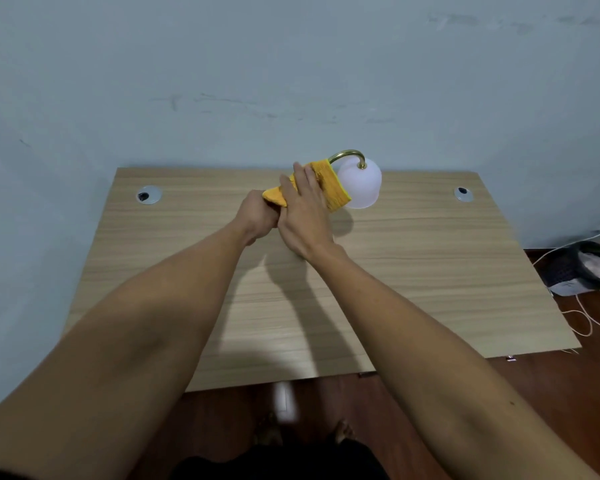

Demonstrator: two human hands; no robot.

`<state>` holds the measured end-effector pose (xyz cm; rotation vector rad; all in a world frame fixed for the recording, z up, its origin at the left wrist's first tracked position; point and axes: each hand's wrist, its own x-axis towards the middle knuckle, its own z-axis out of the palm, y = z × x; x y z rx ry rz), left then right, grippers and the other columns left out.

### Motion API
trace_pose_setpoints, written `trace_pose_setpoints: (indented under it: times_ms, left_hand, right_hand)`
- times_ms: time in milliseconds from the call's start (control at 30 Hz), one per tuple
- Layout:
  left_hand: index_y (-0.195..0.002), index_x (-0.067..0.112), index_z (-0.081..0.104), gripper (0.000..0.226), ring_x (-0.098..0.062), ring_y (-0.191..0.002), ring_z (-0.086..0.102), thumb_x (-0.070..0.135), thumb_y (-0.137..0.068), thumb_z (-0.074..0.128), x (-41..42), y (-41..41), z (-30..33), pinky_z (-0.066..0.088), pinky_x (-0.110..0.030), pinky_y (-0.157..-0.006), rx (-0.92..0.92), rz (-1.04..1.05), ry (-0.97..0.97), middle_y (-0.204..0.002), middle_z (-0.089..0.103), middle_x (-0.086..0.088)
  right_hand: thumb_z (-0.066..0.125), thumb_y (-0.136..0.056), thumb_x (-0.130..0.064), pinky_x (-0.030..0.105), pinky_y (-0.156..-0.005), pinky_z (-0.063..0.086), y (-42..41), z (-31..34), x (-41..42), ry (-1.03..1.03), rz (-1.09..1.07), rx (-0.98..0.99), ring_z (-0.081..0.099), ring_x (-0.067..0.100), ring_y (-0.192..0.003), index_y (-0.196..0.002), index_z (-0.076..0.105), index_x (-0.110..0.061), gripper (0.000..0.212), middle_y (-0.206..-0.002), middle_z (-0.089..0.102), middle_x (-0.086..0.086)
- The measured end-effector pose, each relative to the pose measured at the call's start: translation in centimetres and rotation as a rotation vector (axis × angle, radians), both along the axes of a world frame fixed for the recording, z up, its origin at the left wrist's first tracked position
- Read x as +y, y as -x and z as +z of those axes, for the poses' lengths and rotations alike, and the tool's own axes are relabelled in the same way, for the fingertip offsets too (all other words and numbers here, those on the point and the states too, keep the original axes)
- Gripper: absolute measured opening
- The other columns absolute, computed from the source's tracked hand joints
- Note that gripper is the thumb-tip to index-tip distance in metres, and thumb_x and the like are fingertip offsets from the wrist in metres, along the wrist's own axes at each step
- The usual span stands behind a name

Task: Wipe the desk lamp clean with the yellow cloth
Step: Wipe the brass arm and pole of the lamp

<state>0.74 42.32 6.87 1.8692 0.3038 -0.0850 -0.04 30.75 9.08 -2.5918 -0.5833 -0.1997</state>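
The right hand (303,206) lies flat, fingers spread, pressing the yellow cloth (328,187) around the lamp's upright stem, while the left hand (257,216) is curled shut just beside it, seemingly gripping the cloth's lower end or the stem beneath; I cannot tell which. The desk lamp (359,183) stands mid-tabletop (430,254) near the wall, its brass neck arching rightward to the white shade, just beyond the right hand, so that hand seems nearer for wiping onward.
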Motion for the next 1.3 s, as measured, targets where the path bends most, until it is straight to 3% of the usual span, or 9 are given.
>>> trace_pose_setpoints:
  times_ms: [167,400,567,767,900,1000,1100,1200,1300]
  left_hand:
    - [-0.092,0.0,0.07,0.029,-0.021,-0.08,0.062,-0.02,-0.087,0.05,0.3,0.2,-0.3,0.053,-0.038,-0.079,-0.011,-0.063,0.056,-0.088,0.064,-0.014]
    - [-0.105,-0.008,0.072,0.025,-0.025,-0.088,0.068,-0.008,-0.094,0.05,0.4,-0.3,-0.5,0.049,-0.032,-0.078,0.011,-0.086,0.055,-0.092,0.067,-0.013]
    - [-0.071,0.014,0.071,0.039,-0.002,-0.058,0.059,-0.017,-0.084,0.051,0.8,-0.5,-0.5,0.049,-0.034,-0.074,0.008,-0.117,0.011,-0.063,0.063,0.005]
    - [-0.096,-0.003,0.075,0.02,-0.021,-0.083,0.07,-0.005,-0.092,0.056,1.0,-0.7,-0.7,0.046,-0.035,-0.078,0.011,-0.146,-0.007,-0.085,0.066,-0.01]
    - [-0.07,0.016,0.075,0.028,-0.006,-0.064,0.058,-0.008,-0.082,0.068,0.7,-1.1,-0.8,0.051,-0.036,-0.073,-0.013,-0.174,-0.105,-0.065,0.061,0.0]
    - [-0.087,0.003,0.077,0.011,-0.022,-0.085,0.072,-0.003,-0.086,0.068,1.0,-1.2,-0.8,0.056,-0.045,-0.093,-0.007,-0.18,-0.075,-0.08,0.066,-0.012]
    - [-0.097,-0.001,0.076,0.013,-0.027,-0.097,0.075,0.005,-0.089,0.068,0.7,-1.1,-0.6,0.056,-0.036,-0.089,-0.009,-0.178,-0.056,-0.086,0.068,-0.012]
    - [-0.086,-0.003,0.073,0.006,-0.019,-0.085,0.071,0.0,-0.087,0.068,0.7,-1.2,-0.5,0.055,-0.026,-0.078,-0.021,-0.182,-0.074,-0.079,0.067,-0.008]
    - [-0.071,0.009,0.072,0.018,0.0,-0.066,0.061,-0.004,-0.084,0.07,0.8,-1.4,-0.5,0.05,-0.022,-0.071,-0.034,-0.184,-0.139,-0.071,0.066,-0.004]
  right_hand:
    - [0.047,-0.083,0.013,0.04,-0.124,0.02,-0.1,0.2,-2.7,-0.109,0.174,-0.026,0.029,0.037,-0.148,-0.137,0.053,0.003,0.056,-0.151,0.046,0.018]
    - [0.05,-0.079,0.015,0.043,-0.115,0.036,-0.2,1.1,-5.0,-0.115,0.243,-0.131,0.049,0.039,-0.132,-0.125,0.063,0.005,0.049,-0.137,0.059,0.02]
    - [0.054,-0.076,0.007,0.04,-0.109,0.036,0.0,1.7,-2.0,-0.003,0.124,-0.089,0.046,0.039,-0.128,-0.121,0.064,0.0,0.047,-0.138,0.056,0.019]
    - [0.047,-0.078,0.007,0.044,-0.107,0.041,-0.1,1.9,-4.4,-0.059,0.184,-0.123,0.051,0.041,-0.126,-0.121,0.063,0.006,0.047,-0.134,0.058,0.023]
    - [0.05,-0.078,0.003,0.041,-0.1,0.041,0.0,2.2,-3.2,0.006,0.126,-0.102,0.049,0.039,-0.122,-0.117,0.065,0.0,0.042,-0.132,0.058,0.018]
    - [0.049,-0.075,0.009,0.044,-0.103,0.041,-0.5,2.3,-4.5,-0.026,0.222,-0.106,0.051,0.039,-0.12,-0.115,0.068,0.0,0.045,-0.128,0.061,0.018]
    - [0.05,-0.074,0.017,0.043,-0.097,0.046,-1.0,2.8,-5.5,-0.1,0.202,-0.125,0.057,0.037,-0.112,-0.105,0.072,0.001,0.042,-0.116,0.066,0.017]
    - [0.049,-0.077,0.013,0.042,-0.092,0.047,-0.9,3.0,-4.4,-0.122,0.145,-0.108,0.056,0.035,-0.11,-0.099,0.073,0.0,0.035,-0.112,0.066,0.015]
    - [0.053,-0.084,0.001,0.028,-0.089,0.036,-0.8,2.4,-3.1,0.054,0.098,-0.085,0.045,0.033,-0.125,-0.111,0.07,-0.007,0.033,-0.131,0.058,0.011]
